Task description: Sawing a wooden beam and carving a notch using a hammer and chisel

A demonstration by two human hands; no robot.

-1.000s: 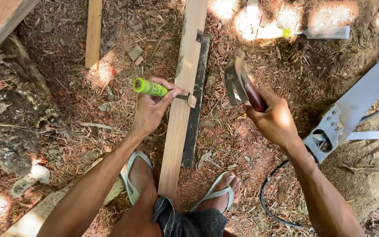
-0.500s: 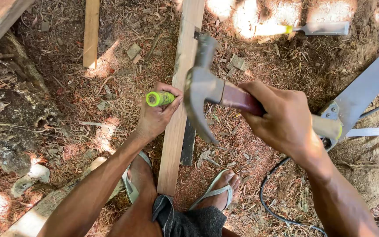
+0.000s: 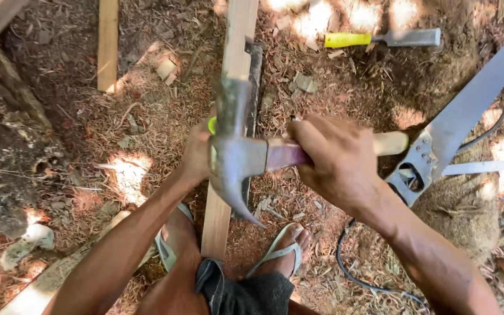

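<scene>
Since half a second ago we have swung the hammer (image 3: 246, 154) in over the plank (image 3: 228, 116), so its steel head now sits right above the wood and covers most of our left hand (image 3: 196, 154), where earlier the head stood further toward our right with the green handle in plain sight.

Our right hand (image 3: 336, 160) is wrapped tight around the hammer's wooden handle, fingers fully curled, the pale butt end sticking out past the hand. The claw curves down toward us.

Our left hand is closed around a green-handled chisel (image 3: 212, 125); only a sliver of green shows beside the hammer head. That hand rests at the plank's left edge, about midway along its length.

The plank runs from between our feet up to the top of the view, lying on ground strewn with wood chips. A dark metal bar (image 3: 254, 76) lies along its right edge. Our sandals (image 3: 278, 251) sit either side of its near end.

A second chisel (image 3: 380, 38) with a yellow handle lies near the top right. A hand saw (image 3: 468, 122) lies at the right. A shorter board (image 3: 108, 44) lies at upper left.
</scene>
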